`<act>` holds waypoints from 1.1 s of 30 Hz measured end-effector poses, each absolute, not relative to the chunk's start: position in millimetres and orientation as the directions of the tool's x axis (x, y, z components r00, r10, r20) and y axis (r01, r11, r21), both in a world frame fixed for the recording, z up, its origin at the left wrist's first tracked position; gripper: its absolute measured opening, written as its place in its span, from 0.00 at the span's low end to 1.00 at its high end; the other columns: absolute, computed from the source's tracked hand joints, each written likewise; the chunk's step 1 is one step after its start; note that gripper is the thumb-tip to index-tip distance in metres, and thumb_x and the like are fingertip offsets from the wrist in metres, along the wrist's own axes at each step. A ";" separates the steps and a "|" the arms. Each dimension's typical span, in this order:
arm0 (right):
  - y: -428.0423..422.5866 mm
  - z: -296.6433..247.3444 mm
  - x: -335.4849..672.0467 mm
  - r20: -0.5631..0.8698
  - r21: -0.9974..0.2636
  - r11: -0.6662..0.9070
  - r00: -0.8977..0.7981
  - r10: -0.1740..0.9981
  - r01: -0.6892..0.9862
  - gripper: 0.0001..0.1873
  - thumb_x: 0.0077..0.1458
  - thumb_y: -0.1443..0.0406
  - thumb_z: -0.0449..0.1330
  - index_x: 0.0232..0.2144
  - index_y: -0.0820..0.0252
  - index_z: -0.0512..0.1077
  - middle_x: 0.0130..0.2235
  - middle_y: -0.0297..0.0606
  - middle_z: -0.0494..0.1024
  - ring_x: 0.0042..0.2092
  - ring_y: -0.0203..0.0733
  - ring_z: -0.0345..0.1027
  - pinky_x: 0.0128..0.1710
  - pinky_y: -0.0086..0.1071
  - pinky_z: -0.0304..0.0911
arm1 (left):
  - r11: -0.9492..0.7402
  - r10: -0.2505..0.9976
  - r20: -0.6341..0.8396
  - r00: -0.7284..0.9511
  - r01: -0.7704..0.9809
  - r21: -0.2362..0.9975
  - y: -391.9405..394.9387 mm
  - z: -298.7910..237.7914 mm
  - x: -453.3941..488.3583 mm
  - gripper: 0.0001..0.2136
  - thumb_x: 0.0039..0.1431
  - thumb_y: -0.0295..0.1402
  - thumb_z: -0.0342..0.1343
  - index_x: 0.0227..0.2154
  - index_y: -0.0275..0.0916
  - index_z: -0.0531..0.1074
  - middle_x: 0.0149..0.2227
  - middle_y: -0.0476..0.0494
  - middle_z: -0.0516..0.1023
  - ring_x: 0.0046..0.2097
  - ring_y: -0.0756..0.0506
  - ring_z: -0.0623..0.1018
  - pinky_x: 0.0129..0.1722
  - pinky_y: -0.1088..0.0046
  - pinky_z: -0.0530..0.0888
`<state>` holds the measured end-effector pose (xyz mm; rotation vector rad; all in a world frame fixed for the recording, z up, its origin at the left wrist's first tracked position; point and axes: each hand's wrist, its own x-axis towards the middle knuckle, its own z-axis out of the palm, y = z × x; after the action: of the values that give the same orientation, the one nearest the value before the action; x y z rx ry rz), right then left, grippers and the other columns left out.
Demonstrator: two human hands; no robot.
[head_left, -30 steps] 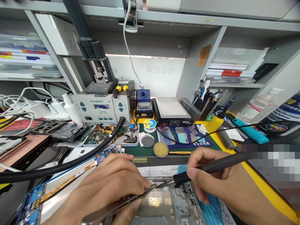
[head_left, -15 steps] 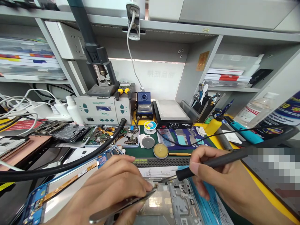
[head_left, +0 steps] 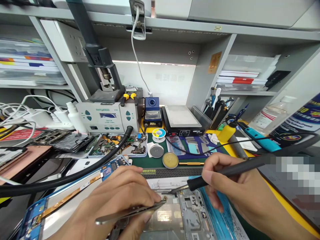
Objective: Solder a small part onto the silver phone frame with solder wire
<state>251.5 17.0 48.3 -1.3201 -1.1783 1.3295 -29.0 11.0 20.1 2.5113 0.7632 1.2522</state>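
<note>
In the head view, my left hand (head_left: 120,200) is closed round a pair of metal tweezers (head_left: 130,213), whose tips rest by a small gold-coloured part near the top of an opened phone frame (head_left: 187,213). My right hand (head_left: 232,190) grips a soldering iron (head_left: 200,182) with a black handle. The iron's tip touches or hovers just over the frame's upper edge; I cannot tell which. Blue plastic film (head_left: 220,216) and white paper lie under the frame. Left of my left hand is a blue-edged phone screen (head_left: 67,203) with an orange flex cable.
A round tin of yellowish paste (head_left: 170,160), a solder spool (head_left: 159,133) and a brass-coloured rod (head_left: 191,163) lie behind the hands. A thick black hose (head_left: 100,176) crosses the left side. A tray of circuit boards (head_left: 120,146), a hot air station (head_left: 107,115) and a heating plate (head_left: 183,120) stand farther back.
The whole view has shifted slightly. Both hands keep their holds, and the tweezers and iron tip stay at nearly the same places on the phone frame.
</note>
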 end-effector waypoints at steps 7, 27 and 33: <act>16.4 47.7 251.1 -0.146 -0.989 -0.146 -0.024 0.989 0.006 0.14 0.47 0.64 0.79 0.24 0.55 0.76 0.16 0.27 0.73 0.17 0.34 0.65 0.19 0.25 0.61 | -0.803 0.595 0.641 0.485 0.393 0.448 10.0 19.5 -28.2 0.15 0.65 0.19 0.58 0.48 0.48 0.75 0.41 0.54 0.87 0.45 0.48 0.87 0.54 0.75 0.84; 15.9 52.8 251.7 -0.150 -0.989 -0.150 -0.019 0.988 0.010 0.15 0.46 0.62 0.79 0.23 0.54 0.76 0.17 0.28 0.73 0.18 0.36 0.65 0.19 0.28 0.63 | -0.798 0.601 0.663 0.447 0.380 0.467 10.0 14.4 -29.2 0.17 0.65 0.20 0.59 0.50 0.48 0.76 0.40 0.53 0.88 0.45 0.46 0.88 0.49 0.73 0.86; 15.3 52.1 251.3 -0.154 -0.988 -0.153 -0.024 0.988 0.008 0.13 0.47 0.64 0.78 0.23 0.55 0.76 0.17 0.27 0.73 0.18 0.35 0.66 0.19 0.26 0.62 | -0.793 0.606 0.643 0.468 0.418 0.443 11.7 18.7 -32.1 0.18 0.65 0.19 0.58 0.50 0.49 0.75 0.40 0.56 0.87 0.47 0.49 0.88 0.52 0.79 0.83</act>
<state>251.3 15.3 52.1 -1.3147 -1.1553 1.3380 -32.1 11.7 18.7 2.4934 0.8844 1.2278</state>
